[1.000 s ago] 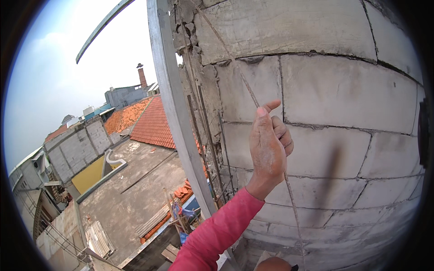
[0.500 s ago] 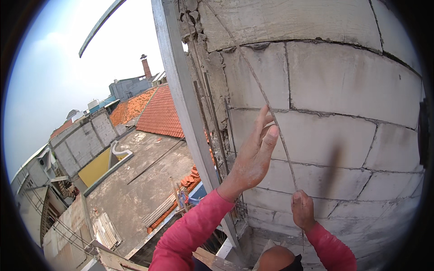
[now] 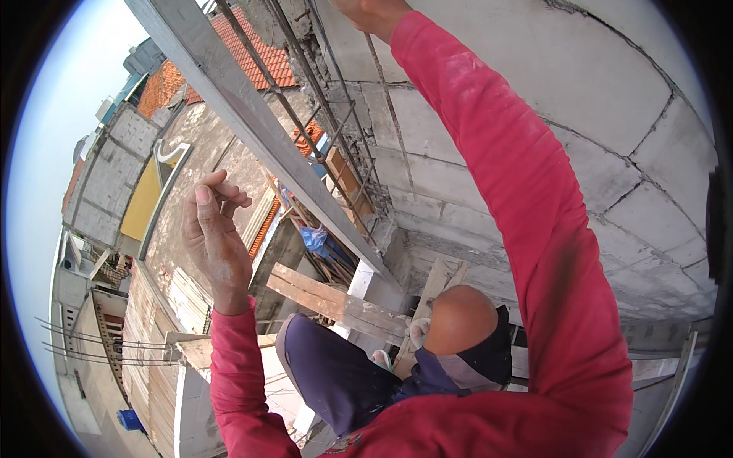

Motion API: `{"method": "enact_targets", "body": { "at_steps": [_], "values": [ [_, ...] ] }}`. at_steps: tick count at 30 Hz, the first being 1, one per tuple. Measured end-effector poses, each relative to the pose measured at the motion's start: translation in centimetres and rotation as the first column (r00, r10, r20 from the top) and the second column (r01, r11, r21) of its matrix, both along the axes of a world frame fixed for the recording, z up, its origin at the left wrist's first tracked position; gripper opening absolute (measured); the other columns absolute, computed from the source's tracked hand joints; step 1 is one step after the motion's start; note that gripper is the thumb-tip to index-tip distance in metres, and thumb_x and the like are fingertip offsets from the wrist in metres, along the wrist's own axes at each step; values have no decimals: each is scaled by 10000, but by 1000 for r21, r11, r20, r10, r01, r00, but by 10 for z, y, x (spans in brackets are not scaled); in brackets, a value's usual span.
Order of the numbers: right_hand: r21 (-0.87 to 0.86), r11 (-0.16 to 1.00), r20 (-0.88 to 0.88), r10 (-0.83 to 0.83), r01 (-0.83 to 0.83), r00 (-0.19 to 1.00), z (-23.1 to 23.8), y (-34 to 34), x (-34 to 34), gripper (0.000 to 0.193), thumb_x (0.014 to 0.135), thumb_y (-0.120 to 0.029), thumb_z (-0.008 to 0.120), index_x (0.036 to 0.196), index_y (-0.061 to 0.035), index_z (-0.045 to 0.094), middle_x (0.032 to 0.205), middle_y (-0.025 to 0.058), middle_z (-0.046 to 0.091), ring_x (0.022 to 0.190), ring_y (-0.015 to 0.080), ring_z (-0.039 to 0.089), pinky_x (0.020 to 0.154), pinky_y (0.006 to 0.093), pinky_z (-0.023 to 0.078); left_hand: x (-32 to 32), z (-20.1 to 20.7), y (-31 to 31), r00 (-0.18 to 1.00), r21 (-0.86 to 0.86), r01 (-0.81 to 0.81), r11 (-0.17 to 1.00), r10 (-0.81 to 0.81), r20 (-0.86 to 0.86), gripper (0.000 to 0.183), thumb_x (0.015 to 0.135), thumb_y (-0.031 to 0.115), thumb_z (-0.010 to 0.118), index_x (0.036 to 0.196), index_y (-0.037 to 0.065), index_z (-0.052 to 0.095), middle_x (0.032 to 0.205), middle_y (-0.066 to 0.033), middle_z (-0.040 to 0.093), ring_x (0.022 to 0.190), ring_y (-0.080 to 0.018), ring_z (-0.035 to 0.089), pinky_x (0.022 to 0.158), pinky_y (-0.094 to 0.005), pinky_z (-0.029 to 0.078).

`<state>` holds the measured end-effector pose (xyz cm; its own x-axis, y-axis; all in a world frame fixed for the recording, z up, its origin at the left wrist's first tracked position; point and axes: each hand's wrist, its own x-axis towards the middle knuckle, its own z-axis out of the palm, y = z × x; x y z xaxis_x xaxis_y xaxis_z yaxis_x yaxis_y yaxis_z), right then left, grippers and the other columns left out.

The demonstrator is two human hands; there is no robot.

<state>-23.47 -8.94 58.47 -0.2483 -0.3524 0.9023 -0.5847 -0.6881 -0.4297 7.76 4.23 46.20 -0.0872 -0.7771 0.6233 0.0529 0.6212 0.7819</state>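
My right hand is raised at the top edge, partly cut off by the frame. From it a thin steel rod hangs down along the grey block wall; the fingers appear closed round the rod, though the fingertips are hidden. Out to the left, my left hand is lifted in the air with its fingers loosely curled and apart. Nothing shows in that hand. Between the two arms a grey straight-edged post slants down, with rebar standing behind it.
Below me lie wooden planks beside my bent knees. A drop opens on the left to a lower flat roof, with orange tiles beyond. Thin bars jut out at the left. A blue bag sits below the post.
My view has tipped downward. The right hand has risen from low on the rod to the top of the view; the left hand has moved away from the rod, out to the left.
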Motion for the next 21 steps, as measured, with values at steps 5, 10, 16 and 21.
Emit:
{"method": "enact_targets", "body": {
  "at_steps": [5,10,16,21],
  "values": [
    [-214,975,104,86,-62,991,43,-22,27,487,1089,-365,427,887,21,645,840,284,658,858,438,651,804,509,476,18,-34,2,997,112,-73,991,76,-21,437,1120,356,510,1227,-45,646,956,-51,617,887,-171,604,837,-353,513],
    [-252,967,43,-19,29,999,88,-37,34,498,1075,-375,414,902,11,677,903,308,681,929,464,669,820,531,486,0,-57,10,994,198,-66,978,48,94,357,1131,296,522,1197,-14,685,938,-45,671,858,-117,641,818,-277,543],
    [-302,944,27,-130,132,991,149,-67,27,458,1040,-313,422,927,29,705,964,311,706,971,493,666,861,559,496,-74,-56,35,916,-84,162,983,-118,383,222,1060,184,626,1186,22,712,1174,-146,717,1086,-260,698,936,-374,541],
    [-342,794,-163,-576,502,801,211,-67,30,436,1024,-267,448,996,81,709,1014,316,716,1002,458,695,893,528,534,-83,-38,27,964,-188,63,980,-11,265,249,1069,207,619,1203,10,694,1181,-152,696,1093,-252,679,945,-364,531]
  ]
}}
